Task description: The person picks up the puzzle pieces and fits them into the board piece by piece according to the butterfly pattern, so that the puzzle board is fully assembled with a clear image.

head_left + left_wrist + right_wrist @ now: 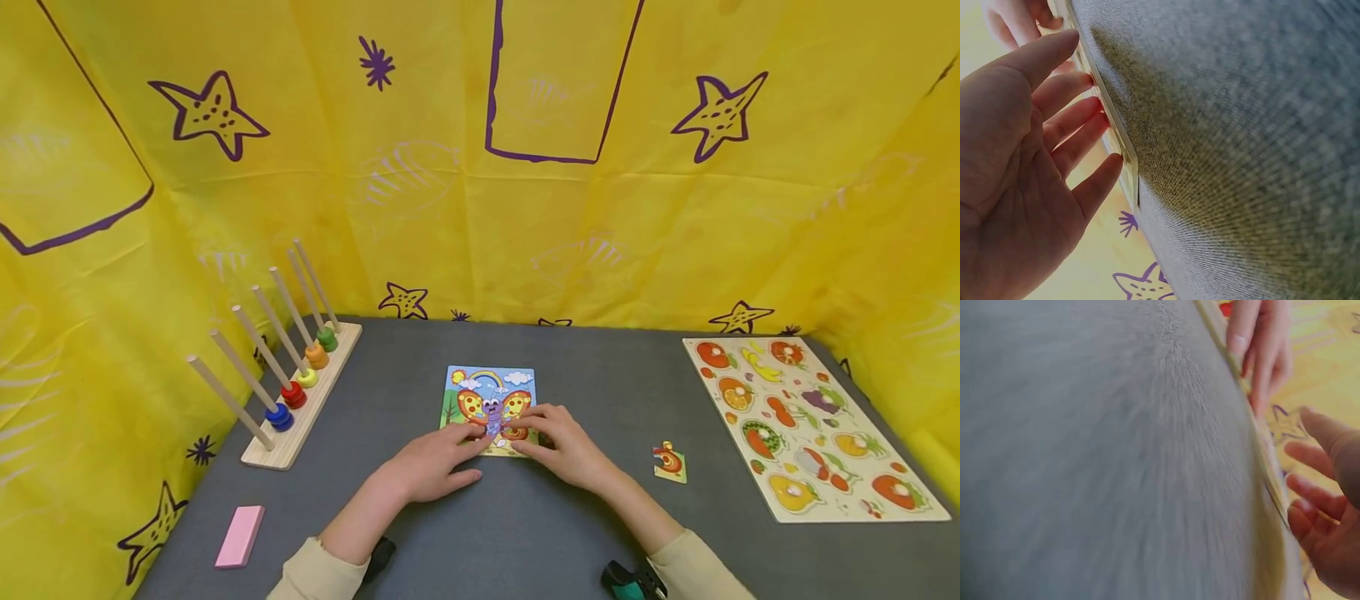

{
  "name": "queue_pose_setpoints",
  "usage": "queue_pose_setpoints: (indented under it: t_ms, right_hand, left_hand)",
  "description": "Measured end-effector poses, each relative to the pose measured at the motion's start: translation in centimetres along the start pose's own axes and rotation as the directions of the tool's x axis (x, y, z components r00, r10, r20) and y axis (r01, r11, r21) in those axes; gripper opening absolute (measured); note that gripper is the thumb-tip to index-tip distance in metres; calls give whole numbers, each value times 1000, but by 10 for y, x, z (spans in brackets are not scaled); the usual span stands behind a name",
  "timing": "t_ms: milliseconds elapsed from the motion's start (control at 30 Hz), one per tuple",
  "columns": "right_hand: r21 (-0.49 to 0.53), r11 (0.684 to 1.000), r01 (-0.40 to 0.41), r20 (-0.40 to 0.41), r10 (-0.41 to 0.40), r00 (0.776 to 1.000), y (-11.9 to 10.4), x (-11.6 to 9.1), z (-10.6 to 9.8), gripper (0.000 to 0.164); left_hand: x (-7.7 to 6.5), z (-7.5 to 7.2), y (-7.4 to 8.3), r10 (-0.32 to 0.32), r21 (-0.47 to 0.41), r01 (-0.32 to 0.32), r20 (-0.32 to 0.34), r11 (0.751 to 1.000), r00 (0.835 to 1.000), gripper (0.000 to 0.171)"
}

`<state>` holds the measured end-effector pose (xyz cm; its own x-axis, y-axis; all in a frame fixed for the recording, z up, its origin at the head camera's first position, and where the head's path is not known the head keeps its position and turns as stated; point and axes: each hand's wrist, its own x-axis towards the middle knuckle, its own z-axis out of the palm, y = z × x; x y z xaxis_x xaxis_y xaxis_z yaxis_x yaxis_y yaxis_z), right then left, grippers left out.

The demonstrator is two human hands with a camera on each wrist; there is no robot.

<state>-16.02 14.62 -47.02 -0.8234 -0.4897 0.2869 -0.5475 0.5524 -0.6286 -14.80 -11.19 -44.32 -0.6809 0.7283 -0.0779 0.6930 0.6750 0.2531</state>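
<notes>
A square butterfly puzzle (487, 385) lies flat on the dark grey table, with a sun, a rainbow and clouds along its top. My left hand (438, 461) reaches over its lower left part, fingertips resting on the picture. In the left wrist view that hand (1029, 150) has its fingers spread and fairly straight against the board. My right hand (562, 446) lies over the lower right side, its fingers extended and touching the puzzle. Both hands hide parts of the lower picture. Off to the right lies a loose puzzle piece (670, 464) with an orange spiral.
A wooden peg stand (281, 454) with coloured rings stands at the left. A pink block (240, 537) lies near the front left. At the right is a fruit puzzle board (817, 467). A yellow cloth (450, 233) with drawn starfish hangs behind the table.
</notes>
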Motion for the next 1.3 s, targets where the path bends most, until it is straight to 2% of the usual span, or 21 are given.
queue_pose_setpoints:
  t_ms: [67,167,267,400,467,600,700,833,967,1033,1100,1200,1300]
  right_hand:
    - [-26,999,-39,-54,37,998,4,-14,-13,25]
    - [-86,985,-149,-128,137,982,12,-38,-40,24]
    - [-153,952,-265,-169,239,956,22,-66,-69,30]
    - [-198,898,-392,-167,363,917,39,-103,-98,49]
    - [-211,881,-425,-164,396,903,48,-117,-105,52]
    - [-217,878,-427,-178,395,901,58,-127,-107,45]
    - [-192,870,-453,-170,425,889,57,-123,-107,43]
    - [-114,867,-485,-167,465,870,47,-104,-98,31]
    - [110,890,-442,-156,455,877,36,-70,-74,18]
    - [251,871,-423,-106,459,882,30,-50,-58,18]
    - [358,837,-414,-45,458,888,25,-31,-42,20]
    - [361,844,-397,-7,428,904,19,-6,-21,21]
    - [256,888,-382,-32,403,915,15,10,-8,17]
  left_hand:
    - [1,-1,1,4,-4,-4,-4,1000,1000,51]
    - [1,-3,3,0,-13,-1,-7,1000,1000,51]
    - [0,-4,4,-18,-32,18,12,999,1000,53]
    - [-2,-3,5,-39,-58,42,39,997,998,56]
    - [-2,-3,6,-46,-63,49,45,997,998,58]
    - [-2,-2,6,-55,-81,58,39,995,998,60]
    - [-2,-2,6,-49,-87,52,29,995,998,62]
    - [-1,-2,6,-36,-68,38,24,997,999,60]
    - [0,-2,7,-40,-46,41,19,998,999,57]
    - [1,-3,8,-44,-42,45,19,998,999,56]
    - [1,-3,9,-48,-41,49,25,998,999,56]
    - [2,-2,9,-54,-34,55,27,998,998,57]
    - [2,-1,9,-52,-27,53,24,998,998,57]
